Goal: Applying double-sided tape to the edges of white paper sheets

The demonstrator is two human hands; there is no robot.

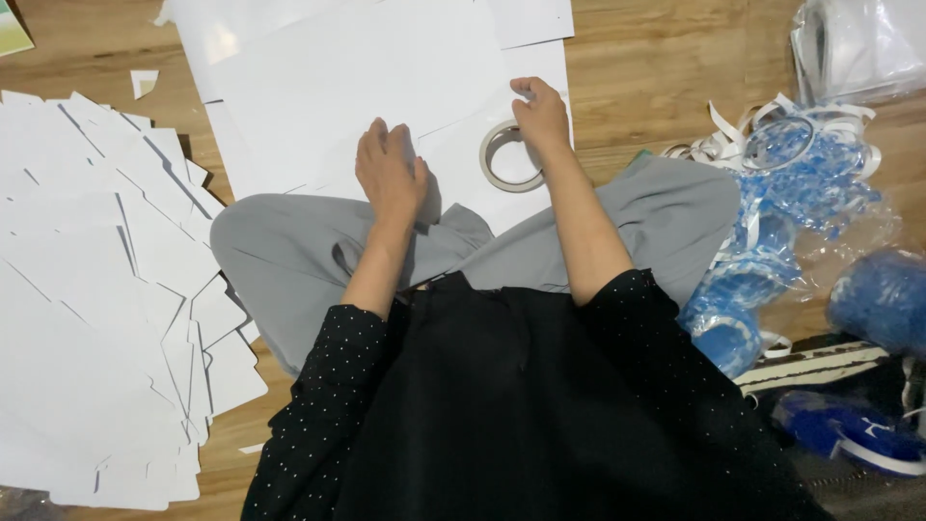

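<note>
Head view of a person seated cross-legged on a wooden floor point(656, 58). The left hand point(389, 174) rests palm-down on a large white sheet point(357, 77) spread just ahead of the knees, fingers loosely curled and pressing the paper, gripping nothing. The right hand point(540, 116) lies over the far rim of a roll of tape point(509, 156) that sits flat on the same sheet, fingertips bent down against the ring (whether they pinch a tape end cannot be told). A fanned stack of white cut sheets point(96, 289) covers the floor toward its left edge. Blue tape rolls and loose white backing strips point(801, 174) crowd the right edge.
</note>
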